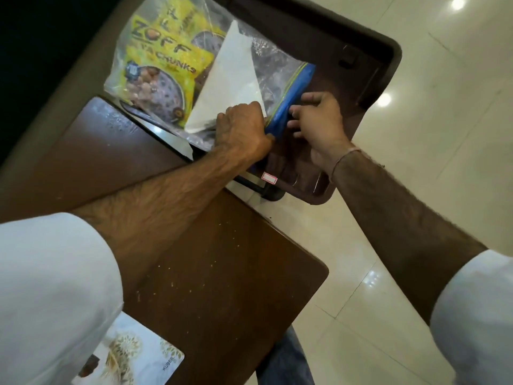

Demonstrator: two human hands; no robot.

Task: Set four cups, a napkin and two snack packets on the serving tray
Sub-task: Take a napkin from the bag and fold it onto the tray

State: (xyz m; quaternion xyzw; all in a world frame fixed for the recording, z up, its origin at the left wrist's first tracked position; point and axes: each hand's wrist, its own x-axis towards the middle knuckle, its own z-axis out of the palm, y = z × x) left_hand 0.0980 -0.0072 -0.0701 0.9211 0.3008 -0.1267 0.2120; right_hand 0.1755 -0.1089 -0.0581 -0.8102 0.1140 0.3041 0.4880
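A clear zip bag (pixel 266 65) with a blue seal strip (pixel 288 101) lies across the dark brown serving tray (pixel 369 51). Inside it I see a yellow snack packet (pixel 163 62) and a folded white napkin (pixel 230 81). My left hand (pixel 244 129) is closed on the near end of the bag's blue strip. My right hand (pixel 319 120) rests beside it with its fingers curled on the same strip. No cups are in view.
The tray overhangs the brown wooden table (pixel 222 259), above a pale tiled floor (pixel 430 162). A white patterned card or box (pixel 133 357) lies at the table's near corner. A dark surface fills the far left.
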